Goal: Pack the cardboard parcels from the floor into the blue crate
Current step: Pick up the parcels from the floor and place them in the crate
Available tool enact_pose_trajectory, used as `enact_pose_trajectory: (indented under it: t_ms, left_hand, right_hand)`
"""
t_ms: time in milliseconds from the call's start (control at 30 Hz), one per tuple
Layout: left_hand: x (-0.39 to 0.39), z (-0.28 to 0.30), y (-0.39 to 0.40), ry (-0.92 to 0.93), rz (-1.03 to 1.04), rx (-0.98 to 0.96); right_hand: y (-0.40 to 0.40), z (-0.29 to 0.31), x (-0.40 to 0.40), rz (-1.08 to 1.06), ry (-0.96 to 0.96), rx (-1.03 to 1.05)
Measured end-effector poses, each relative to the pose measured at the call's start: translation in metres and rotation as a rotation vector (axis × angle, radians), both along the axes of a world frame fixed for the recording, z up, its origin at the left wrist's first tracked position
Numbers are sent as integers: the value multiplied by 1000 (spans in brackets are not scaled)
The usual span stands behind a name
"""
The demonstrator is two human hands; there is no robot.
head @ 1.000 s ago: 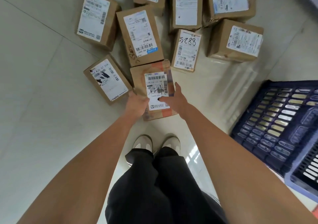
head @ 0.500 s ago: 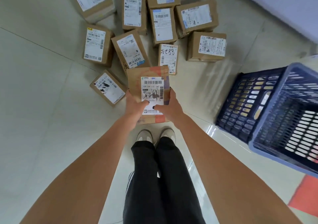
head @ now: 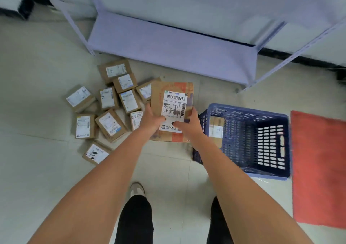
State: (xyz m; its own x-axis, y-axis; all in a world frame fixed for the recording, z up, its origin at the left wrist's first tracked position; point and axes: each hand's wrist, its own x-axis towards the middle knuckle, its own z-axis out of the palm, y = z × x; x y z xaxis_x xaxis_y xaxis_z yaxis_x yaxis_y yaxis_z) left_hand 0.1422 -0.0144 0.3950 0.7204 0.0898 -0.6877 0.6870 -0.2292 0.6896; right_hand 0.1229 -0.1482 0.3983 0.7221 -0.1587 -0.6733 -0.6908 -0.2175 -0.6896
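Arms: both forearms bare to the frame's lower edge; no sleeve, cuff, watch or band shows on either.
Left hand (head: 152, 120): bare, no glove or ring visible.
Right hand (head: 189, 126): bare, no glove or ring visible; a dark thumbnail or mark at the thumb tip, too blurred to tell which.
Trousers (head: 134, 219): black, loose-cut, plain cloth without stripe, seam detail or logo; two separate legs show, one beneath each arm.
Shoe (head: 137, 189): one in view, pale grey-white toe with a lighter band across, rounded front; laces and brand not legible.
Other foot: hidden under the right forearm.
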Motion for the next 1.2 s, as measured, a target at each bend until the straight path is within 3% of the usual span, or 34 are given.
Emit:
enact_pose_trajectory:
  t_ms: [267, 533, 933, 1200]
  left_hand:
    - [14, 39, -174, -30, -39, -40]
    - [-30, -15, -316, 94, 33, -104]
    - [-60, -180, -345, 130, -205, 240]
    - [-53, -278, -329, 206, -178, 279]
  right_hand:
    - [-185, 37, 11, 44, 22, -6]
    - [-321, -4, -25, 55, 186, -8]
    - [-341, -181, -68, -15, 377, 72]
    - [-328, -285, -52, 9, 411, 93]
